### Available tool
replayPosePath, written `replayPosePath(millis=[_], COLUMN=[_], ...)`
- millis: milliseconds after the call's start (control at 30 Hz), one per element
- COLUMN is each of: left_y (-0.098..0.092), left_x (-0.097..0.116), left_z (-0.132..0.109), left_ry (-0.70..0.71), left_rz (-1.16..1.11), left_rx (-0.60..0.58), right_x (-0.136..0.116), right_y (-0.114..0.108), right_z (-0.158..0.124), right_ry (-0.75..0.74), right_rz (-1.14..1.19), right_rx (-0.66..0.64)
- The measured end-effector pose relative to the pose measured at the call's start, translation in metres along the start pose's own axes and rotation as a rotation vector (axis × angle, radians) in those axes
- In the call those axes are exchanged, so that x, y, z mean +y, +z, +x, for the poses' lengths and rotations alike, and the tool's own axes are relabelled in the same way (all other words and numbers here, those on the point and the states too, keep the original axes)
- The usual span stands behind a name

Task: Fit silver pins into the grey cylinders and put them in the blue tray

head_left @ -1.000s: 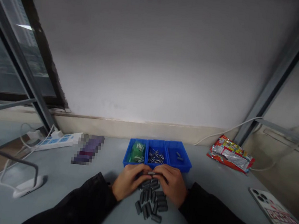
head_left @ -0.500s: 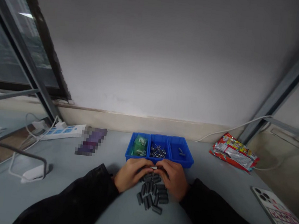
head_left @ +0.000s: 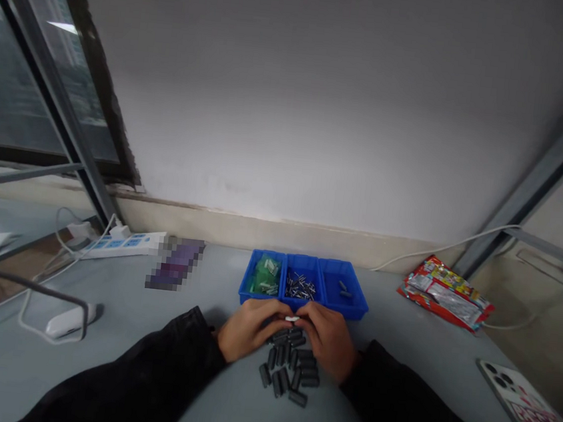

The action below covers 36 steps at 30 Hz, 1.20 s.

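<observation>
A: How do the arms lie?

B: Both, in black sleeves [head_left: 144, 371], come in from the lower corners and angle toward each other, ending just in front of the blue three-compartment tray [head_left: 346, 310]. I'll place everything from that tray.

A: And the hands?

B: Closed. The left hand [head_left: 249, 330] and right hand [head_left: 327, 342] curl inward, fingertips meeting around a small pale piece [head_left: 291, 319], gripped just off the tray's front wall. It's too small to tell exactly what it is.

A: What's beneath them?

B: Dark grey cylinders [head_left: 288, 366] lie in a loose heap on the grey tabletop [head_left: 152, 385], in front of the tray, the nearest ones just under the fingers.

A: What's inside the tray?

B: Green packets [head_left: 265, 276] on the left, silver pins [head_left: 299, 287] in the middle, and two small dark cylinders [head_left: 345, 289] on the right.

A: What's around it?

B: To its left, a blurred purple object [head_left: 176, 265], then a white power strip [head_left: 124, 243]. To its right, a red foil wrapper [head_left: 446, 294], with a phone [head_left: 526, 418] farther right and nearer the person.
</observation>
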State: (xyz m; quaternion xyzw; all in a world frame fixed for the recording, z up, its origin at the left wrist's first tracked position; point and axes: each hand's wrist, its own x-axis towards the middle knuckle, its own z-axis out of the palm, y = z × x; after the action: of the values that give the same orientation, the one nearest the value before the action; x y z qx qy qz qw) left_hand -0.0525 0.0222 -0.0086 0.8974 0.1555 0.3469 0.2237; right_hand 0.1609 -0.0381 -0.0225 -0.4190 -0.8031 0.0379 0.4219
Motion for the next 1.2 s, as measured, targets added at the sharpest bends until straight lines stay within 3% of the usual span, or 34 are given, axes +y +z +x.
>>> replayPosePath(millis=[267,1200], left_y=[0.000,0.000], left_x=[0.003,0.003], left_z=[0.003,0.000], left_ry=[-0.060,-0.061], left_rz=[0.007,0.007], left_rx=[0.065,0.003], right_x=[0.001,0.005], right_y=[0.002,0.012], right_z=[-0.002,-0.002], right_ry=[-0.014,0.048], right_rz=[0.013,0.057], right_rx=[-0.009,-0.013])
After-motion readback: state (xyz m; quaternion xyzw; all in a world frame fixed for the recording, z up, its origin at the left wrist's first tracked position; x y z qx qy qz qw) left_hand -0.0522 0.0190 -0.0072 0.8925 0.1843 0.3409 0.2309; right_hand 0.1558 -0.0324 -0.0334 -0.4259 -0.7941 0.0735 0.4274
